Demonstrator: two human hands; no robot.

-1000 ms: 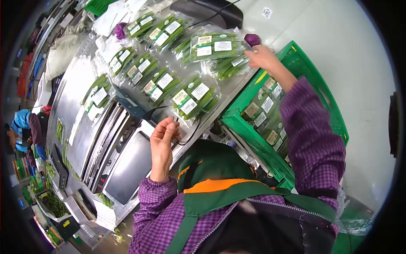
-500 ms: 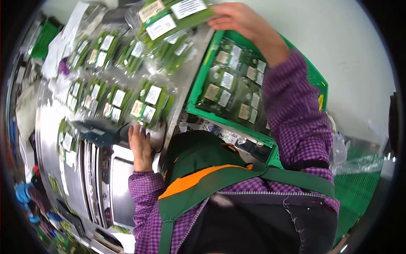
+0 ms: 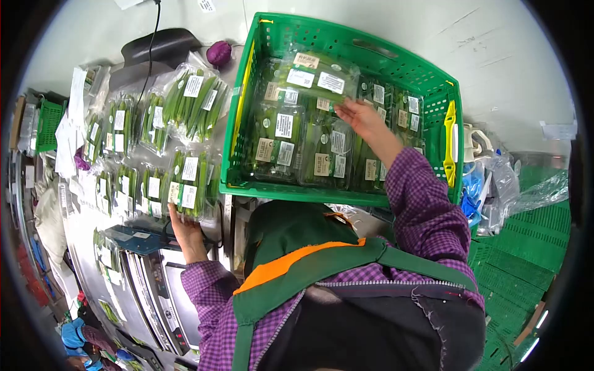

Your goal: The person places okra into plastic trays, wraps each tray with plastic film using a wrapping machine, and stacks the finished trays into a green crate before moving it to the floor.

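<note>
My right hand (image 3: 366,125) grips the near edge of a clear plastic pack (image 3: 317,75) of long green vegetables. That pack is tilted over the green crate (image 3: 334,196), above labelled packs inside it. My left hand (image 3: 188,238) lies at the near end of another labelled vegetable pack (image 3: 189,176) on the metal table, its visible fingers stretched out and touching the wrap. Beside that pack are several similar packs in rows, among them a larger pack (image 3: 195,102) at the back.
A purple ball-shaped item (image 3: 219,54) rests behind the packs near a black cable (image 3: 152,55). A machine with a metal plate (image 3: 179,290) stands on the left. Plastic bags (image 3: 495,191) and green crates (image 3: 520,272) are on the right. Another person (image 3: 80,340) appears lower left.
The view has turned toward the crate. My right hand has brought its pack from above the table to over the crate. My left hand remains by the same table pack.
</note>
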